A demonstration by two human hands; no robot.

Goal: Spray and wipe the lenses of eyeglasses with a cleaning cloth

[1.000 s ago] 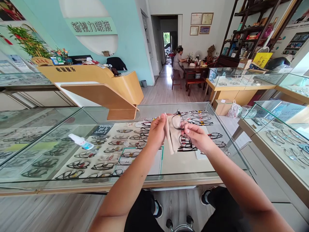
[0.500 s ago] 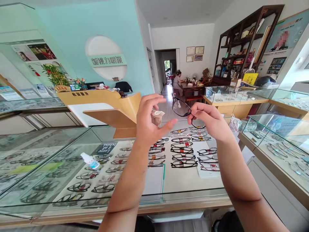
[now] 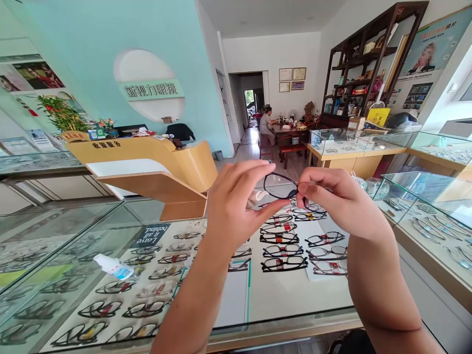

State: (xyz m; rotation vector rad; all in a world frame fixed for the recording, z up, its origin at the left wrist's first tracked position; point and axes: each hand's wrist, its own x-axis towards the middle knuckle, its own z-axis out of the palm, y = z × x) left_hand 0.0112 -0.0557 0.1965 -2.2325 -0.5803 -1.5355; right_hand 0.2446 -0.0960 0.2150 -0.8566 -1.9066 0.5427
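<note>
I hold a pair of black-framed glasses [image 3: 280, 186] up in front of me with both hands. My left hand [image 3: 236, 206] pinches the frame's left end, and a beige cleaning cloth [image 3: 257, 197] peeks out from under its palm. My right hand [image 3: 337, 199] pinches the frame's right end between thumb and forefinger. Both hands hover above the glass display counter [image 3: 287, 322], over rows of glasses [image 3: 283, 238] laid out inside it.
A small white spray bottle [image 3: 113, 267] lies on the counter glass at left. More glass cases [image 3: 424, 206] stand to the right, a wooden reception desk [image 3: 147, 162] behind. A person sits at a far table [image 3: 266, 125]. Dark shelving [image 3: 354, 69] lines the right wall.
The hands rose from low over the counter to eye level with the glasses. The left hand, open half a second ago, now pinches the frame; the cloth is tucked into its palm.
</note>
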